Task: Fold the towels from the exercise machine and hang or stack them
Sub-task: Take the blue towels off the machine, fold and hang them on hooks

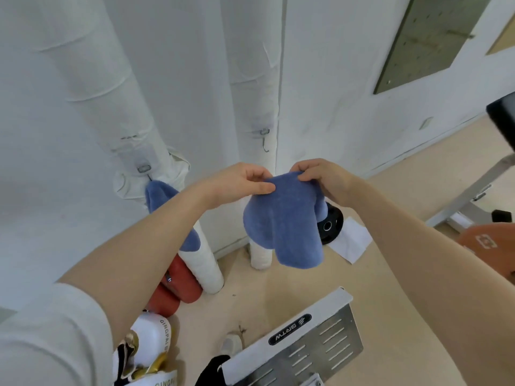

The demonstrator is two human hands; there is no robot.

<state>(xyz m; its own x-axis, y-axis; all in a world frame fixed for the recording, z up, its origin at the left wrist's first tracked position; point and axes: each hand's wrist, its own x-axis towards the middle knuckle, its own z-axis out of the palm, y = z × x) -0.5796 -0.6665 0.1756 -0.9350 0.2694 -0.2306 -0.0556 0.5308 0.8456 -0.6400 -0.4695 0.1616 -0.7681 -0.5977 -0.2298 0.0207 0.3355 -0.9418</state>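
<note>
Both grips, left hand (pixel 245 181) and right hand (pixel 320 176), pinch blue towel (pixel 281 218) aloft.

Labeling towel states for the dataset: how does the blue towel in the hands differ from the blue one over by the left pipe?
The held towel is pinched at its top edge by the left hand and right hand; the hung towel hangs from a hook on the left pipe, untouched. The held towel shows in full; the hung towel is partly hidden behind the left forearm. Both are blue terry and drape downward.

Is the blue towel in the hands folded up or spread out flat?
Folded, loosely. The blue towel hangs doubled over in layers, pinched at its top edge by the left hand and right hand.
</note>
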